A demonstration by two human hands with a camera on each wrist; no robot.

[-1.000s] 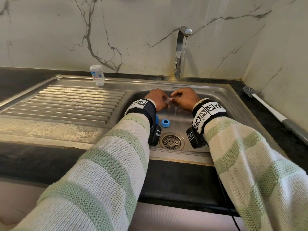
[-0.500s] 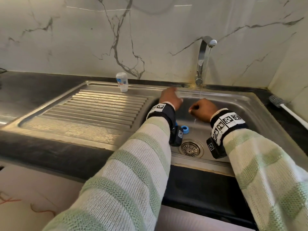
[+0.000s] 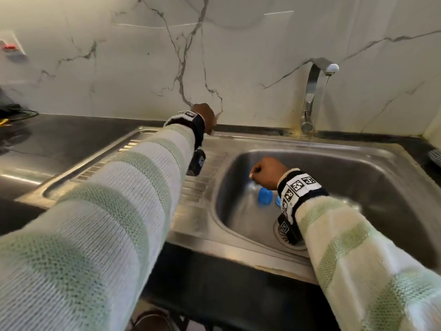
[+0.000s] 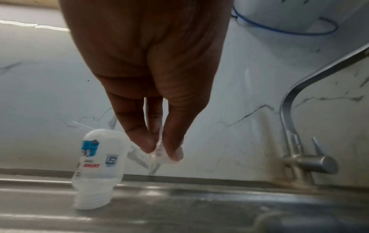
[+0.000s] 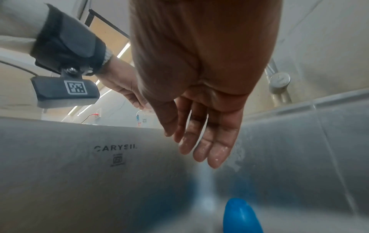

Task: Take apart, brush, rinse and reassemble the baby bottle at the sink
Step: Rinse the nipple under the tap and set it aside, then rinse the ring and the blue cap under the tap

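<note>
Just beyond the draining board's far edge: left hand (image 4: 157,88) pinching a clear soft teat (image 4: 159,151) between thumb and fingertips, held above the steel beside the bottle body (image 4: 97,167) (standing upside down on its threaded neck, printed label facing the wrist camera). Down in the sink (image 3: 372,177) basin: right hand (image 5: 201,100) with wet fingers straight and loosely together, holding nothing, hovering over a blue cap (image 3: 265,197) on the basin floor. Further right, behind the wrist, a second blue piece (image 3: 278,199), mostly hidden. Thin stream running from the tap (image 3: 312,91) at the far rim.
</note>
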